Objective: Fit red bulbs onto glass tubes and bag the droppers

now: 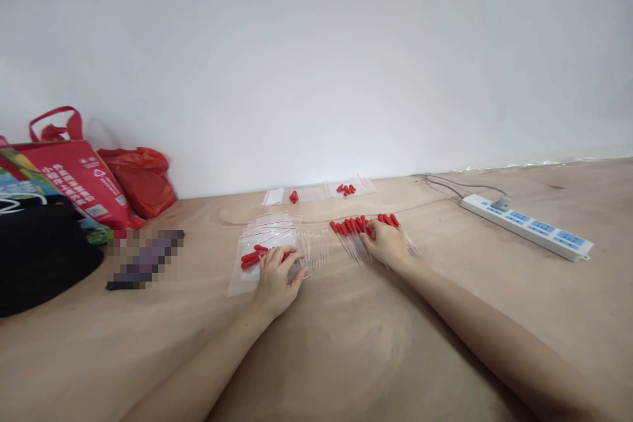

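Observation:
My left hand [280, 277] rests over the stacked clear zip bags [270, 224], its fingers curved and the thumb apart from the index finger. Loose red rubber bulbs [250, 260] lie on the bags beside its fingers, partly hidden by the hand. Just right of that hand, several bare glass dropper tubes [316, 249] lie side by side. My right hand [386, 242] is closed with its fingertips at a red-bulbed dropper in a row of droppers [349, 227]. More red bulbs [388, 219] show beyond its knuckles, and the hand covers the middle of the row.
Near the wall lie more bags with small red bulbs [346, 190]. A white power strip [529, 227] with a plugged-in grey cable is at right. On the left are a blurred-out phone-like object [148, 260], a black hat-like item [44, 257] and red bags [143, 178].

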A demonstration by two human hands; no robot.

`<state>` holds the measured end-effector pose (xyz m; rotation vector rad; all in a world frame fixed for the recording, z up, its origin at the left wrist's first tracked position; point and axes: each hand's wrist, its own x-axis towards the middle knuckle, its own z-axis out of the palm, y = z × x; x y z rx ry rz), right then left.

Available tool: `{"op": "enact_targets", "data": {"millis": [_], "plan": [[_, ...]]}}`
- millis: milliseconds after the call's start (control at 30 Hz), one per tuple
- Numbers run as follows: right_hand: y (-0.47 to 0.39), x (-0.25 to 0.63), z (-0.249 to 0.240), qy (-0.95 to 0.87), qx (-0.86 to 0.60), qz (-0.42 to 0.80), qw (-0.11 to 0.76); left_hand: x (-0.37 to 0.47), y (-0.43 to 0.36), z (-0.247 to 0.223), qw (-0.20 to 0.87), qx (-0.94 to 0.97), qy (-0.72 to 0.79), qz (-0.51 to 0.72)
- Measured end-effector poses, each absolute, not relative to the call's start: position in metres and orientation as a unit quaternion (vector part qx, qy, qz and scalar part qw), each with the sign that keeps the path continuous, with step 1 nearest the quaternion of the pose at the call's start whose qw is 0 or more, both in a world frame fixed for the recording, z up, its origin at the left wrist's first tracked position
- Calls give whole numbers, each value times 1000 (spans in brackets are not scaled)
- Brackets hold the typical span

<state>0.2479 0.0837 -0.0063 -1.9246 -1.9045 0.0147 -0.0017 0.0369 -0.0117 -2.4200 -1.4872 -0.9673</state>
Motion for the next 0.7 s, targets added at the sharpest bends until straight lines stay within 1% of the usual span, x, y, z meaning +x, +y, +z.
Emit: {"op": "enact_targets", "data": {"millis": [100,167,333,533,700], "plan": [[81,239,-1,-706,-668,-11,237,-2,40,-9,81,-768,-546,-325],[79,228,2,-723,-649,-9,236,-4,44,-5,86,-751,-575,-314],[84,191,6,-729,-661,31,175,-14,53,3,68,-749,-618,-230],[101,163,9,-704,-699,72,105,-21,55,7,65,-771,-604,-189],[104,159,11,-706,-694,84,112,-26,56,14,33,-790,-583,-185]]}}
